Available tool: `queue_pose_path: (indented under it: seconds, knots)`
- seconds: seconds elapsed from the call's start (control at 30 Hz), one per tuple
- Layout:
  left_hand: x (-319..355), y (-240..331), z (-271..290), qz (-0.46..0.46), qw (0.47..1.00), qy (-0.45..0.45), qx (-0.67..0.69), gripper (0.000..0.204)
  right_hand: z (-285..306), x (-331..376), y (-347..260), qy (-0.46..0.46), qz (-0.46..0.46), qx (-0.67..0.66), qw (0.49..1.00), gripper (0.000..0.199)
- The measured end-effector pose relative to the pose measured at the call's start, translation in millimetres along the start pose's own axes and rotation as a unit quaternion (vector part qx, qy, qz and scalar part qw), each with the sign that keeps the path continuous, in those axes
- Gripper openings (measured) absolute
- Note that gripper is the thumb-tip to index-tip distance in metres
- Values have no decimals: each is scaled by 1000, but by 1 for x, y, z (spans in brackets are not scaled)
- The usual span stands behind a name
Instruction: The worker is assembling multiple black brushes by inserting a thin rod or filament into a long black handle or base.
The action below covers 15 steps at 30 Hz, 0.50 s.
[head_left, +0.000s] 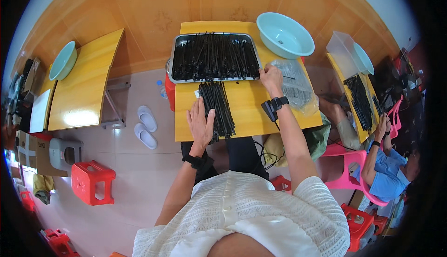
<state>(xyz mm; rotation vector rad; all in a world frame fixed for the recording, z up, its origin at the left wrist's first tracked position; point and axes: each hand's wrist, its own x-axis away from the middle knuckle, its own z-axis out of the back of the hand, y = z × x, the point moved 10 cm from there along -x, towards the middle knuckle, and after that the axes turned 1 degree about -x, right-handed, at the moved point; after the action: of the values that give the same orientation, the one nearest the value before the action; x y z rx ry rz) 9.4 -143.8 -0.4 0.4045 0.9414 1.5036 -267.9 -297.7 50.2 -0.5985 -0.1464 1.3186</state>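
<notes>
A bundle of black cable ties [218,108] lies on the yellow table [247,113] in front of me. My left hand [200,126] rests flat on the near left side of that bundle, fingers spread. My right hand [271,78] reaches to the front right corner of a metal tray [173,57] heaped with black cable ties [213,56]; its fingers pinch at the ties there. Both wrists wear black bands. A clear plastic bag [294,86] holding more ties lies just right of my right hand.
A pale green basin [285,36] sits at the table's far right corner. To the right another person in blue sits on a pink chair at a table with black ties [360,101]. A second yellow table [84,89], white slippers [145,126] and red stools [93,181] stand left.
</notes>
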Motion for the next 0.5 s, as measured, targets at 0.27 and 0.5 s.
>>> queue_pose_path:
  seconds: [0.27,0.5]
  knots:
    - [3,-2,2,3,1000,12,-6,60,-11,-5,6,-18,-32,-33,999,37]
    - [3,0,0,-2,1000,13,7,59,-15,-9,31,46,-80,-72,993,17]
